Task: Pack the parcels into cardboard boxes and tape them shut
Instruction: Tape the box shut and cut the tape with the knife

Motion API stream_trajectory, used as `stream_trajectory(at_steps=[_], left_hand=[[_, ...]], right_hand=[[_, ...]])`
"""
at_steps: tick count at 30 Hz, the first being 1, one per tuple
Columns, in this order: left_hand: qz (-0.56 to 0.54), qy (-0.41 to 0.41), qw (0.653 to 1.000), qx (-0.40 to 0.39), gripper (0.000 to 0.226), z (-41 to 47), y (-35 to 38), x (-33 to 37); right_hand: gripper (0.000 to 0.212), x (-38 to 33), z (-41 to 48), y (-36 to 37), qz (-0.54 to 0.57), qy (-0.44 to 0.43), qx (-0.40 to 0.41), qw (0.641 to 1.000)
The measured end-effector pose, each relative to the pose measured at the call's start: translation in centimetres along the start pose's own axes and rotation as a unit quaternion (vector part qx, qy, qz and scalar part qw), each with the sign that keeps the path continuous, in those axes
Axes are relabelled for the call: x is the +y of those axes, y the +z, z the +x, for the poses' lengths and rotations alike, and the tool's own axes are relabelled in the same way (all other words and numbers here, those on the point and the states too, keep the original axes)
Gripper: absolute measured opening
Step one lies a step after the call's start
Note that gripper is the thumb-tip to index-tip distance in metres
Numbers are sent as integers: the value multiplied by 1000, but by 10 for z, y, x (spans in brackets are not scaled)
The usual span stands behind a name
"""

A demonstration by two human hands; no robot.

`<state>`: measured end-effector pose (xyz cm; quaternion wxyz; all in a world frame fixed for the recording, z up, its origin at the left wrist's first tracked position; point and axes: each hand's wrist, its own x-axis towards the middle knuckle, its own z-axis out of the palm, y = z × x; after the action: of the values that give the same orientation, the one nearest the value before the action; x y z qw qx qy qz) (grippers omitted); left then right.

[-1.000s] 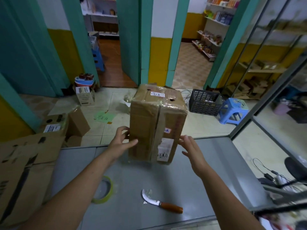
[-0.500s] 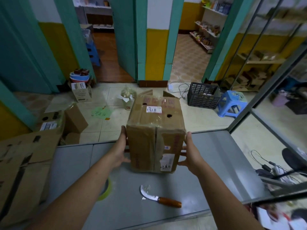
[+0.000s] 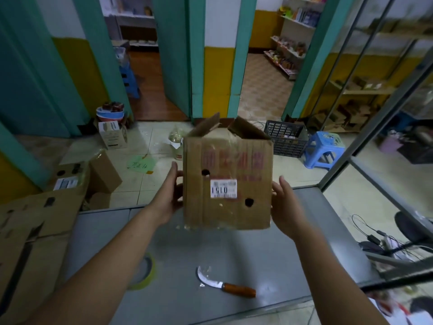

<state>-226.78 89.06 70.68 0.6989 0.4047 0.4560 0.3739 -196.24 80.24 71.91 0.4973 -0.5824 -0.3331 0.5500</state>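
The cardboard box [image 3: 227, 184] was held over the far part of the table [image 3: 210, 259], top flaps open, likely for loading. The left hand [image 3: 169, 198] and right hand [image 3: 284, 207] pressed flat, fingers straight, against opposite sides, steadying it.

Site: packing area of a small shop. Evidence — through the doorway at 1 o'clock, wall shelves [image 3: 288, 55] stocked with packaged goods; more shelving [image 3: 133, 17] through the door at 11. Open cartons [image 3: 77, 177] and flattened cardboard [image 3: 28, 231] piled at 9. Grey worktable [image 3: 234, 254] at 6 carries a tape roll [image 3: 147, 275] and a curved knife [image 3: 225, 283]. Black plastic crate [image 3: 285, 139] and blue stool [image 3: 324, 148] on the tiled floor at 1 — storage racks [image 3: 360, 90] behind glass at 2.
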Motion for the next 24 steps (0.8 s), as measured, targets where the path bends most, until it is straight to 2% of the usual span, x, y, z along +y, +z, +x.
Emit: stream_trajectory(at_steps=[2, 4, 8, 11, 14, 17, 20, 24], left_hand=[[3, -15, 1000, -13, 105, 1, 12, -6], [-12, -32, 999, -20, 108, 6, 23, -19], [-27, -49, 998, -17, 97, 7, 61, -48], [-8, -56, 998, -42, 80, 12, 101, -73], [20, -28, 996, -77, 63, 23, 148, -92], [26, -25, 992, -120, 69, 26, 200, -104], [42, -34, 989, -139, 83, 30, 242, -123], [73, -46, 979, -184, 86, 40, 283, -159]], right_hand=[[73, -5, -2, -5, -19, 3, -9, 1000], [73, -6, -7, -10, -56, 3, 3, 998], [61, 7, -18, -33, -88, 17, 62, 994], [61, 11, -32, -57, -86, 35, 162, 982], [50, 25, -38, -95, -47, 35, 296, 953], [47, 34, -45, -137, 23, 44, 385, 921], [51, 38, -49, -179, 84, 71, 430, 896], [70, 49, -56, -228, 160, 90, 458, 869]])
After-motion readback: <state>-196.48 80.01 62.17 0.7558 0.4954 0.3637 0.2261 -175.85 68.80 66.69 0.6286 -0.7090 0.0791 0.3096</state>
